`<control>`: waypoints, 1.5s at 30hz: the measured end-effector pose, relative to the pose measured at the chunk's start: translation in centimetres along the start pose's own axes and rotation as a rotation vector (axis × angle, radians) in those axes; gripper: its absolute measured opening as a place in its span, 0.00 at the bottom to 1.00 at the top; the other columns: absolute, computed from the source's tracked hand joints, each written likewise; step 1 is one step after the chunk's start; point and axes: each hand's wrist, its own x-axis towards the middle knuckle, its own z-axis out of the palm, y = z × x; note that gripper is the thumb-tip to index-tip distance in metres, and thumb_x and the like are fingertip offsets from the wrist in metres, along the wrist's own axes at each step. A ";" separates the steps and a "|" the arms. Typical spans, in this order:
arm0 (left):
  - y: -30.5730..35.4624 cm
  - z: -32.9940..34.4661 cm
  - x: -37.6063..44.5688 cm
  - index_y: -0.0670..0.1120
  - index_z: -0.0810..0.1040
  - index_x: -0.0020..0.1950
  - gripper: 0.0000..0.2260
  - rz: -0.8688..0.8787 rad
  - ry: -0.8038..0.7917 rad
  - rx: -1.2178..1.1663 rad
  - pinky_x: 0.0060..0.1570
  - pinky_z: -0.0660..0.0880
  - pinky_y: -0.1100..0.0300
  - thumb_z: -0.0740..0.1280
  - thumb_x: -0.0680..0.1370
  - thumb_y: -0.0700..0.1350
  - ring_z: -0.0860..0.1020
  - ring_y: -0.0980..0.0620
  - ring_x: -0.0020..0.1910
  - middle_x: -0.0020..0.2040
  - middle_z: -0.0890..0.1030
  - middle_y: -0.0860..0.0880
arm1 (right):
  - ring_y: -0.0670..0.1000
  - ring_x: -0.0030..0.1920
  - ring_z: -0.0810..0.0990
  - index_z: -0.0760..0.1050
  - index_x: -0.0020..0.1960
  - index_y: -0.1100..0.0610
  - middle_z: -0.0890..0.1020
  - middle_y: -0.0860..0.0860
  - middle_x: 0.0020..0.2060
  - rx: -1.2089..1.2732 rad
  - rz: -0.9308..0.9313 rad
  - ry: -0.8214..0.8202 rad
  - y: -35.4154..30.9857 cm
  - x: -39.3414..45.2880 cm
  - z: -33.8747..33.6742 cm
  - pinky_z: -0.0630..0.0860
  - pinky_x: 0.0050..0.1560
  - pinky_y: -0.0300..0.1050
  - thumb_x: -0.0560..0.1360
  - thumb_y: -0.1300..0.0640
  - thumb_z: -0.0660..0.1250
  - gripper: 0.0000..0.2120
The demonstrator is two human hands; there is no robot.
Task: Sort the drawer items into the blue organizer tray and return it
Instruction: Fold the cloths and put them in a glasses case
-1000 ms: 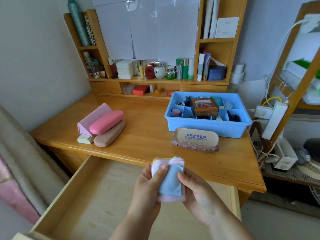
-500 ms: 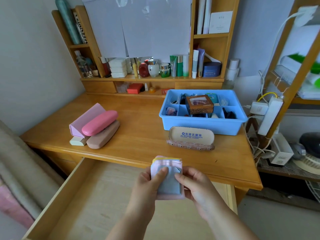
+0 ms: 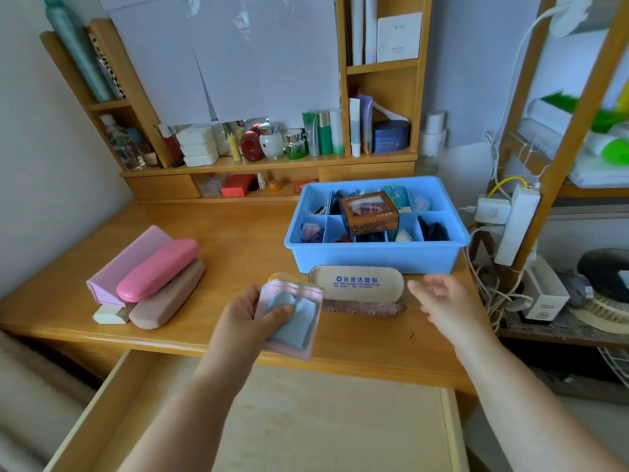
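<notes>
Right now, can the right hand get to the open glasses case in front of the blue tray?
Probably yes. The right hand is open and empty, just right of the open glasses case, with bare desk between them. The left hand holds the stack of cloths off to the case's left, clear of that path.
</notes>
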 end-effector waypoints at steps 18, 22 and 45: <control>5.8 4.5 0.7 0.50 0.79 0.47 0.09 0.619 -0.296 0.955 0.33 0.69 0.65 0.68 0.71 0.38 0.72 0.57 0.33 0.36 0.78 0.57 | 0.38 0.43 0.78 0.79 0.44 0.44 0.82 0.42 0.41 0.271 -0.181 -0.285 -0.8 -2.6 4.1 0.73 0.42 0.37 0.80 0.54 0.58 0.13; 5.2 3.6 -1.8 0.44 0.80 0.49 0.11 0.931 -0.353 1.161 0.33 0.76 0.56 0.69 0.68 0.34 0.79 0.47 0.38 0.40 0.82 0.49 | 0.47 0.49 0.81 0.81 0.47 0.46 0.84 0.45 0.44 0.324 -0.159 -0.356 -1.1 -4.8 3.9 0.75 0.52 0.51 0.81 0.55 0.57 0.14; 4.5 -1.3 -10.9 0.48 0.82 0.55 0.12 0.843 -0.460 0.957 0.51 0.76 0.63 0.73 0.72 0.46 0.80 0.56 0.53 0.54 0.82 0.54 | 0.44 0.46 0.81 0.80 0.45 0.46 0.84 0.42 0.41 0.357 -0.283 -0.358 -4.1 -9.4 3.0 0.74 0.51 0.45 0.79 0.54 0.61 0.10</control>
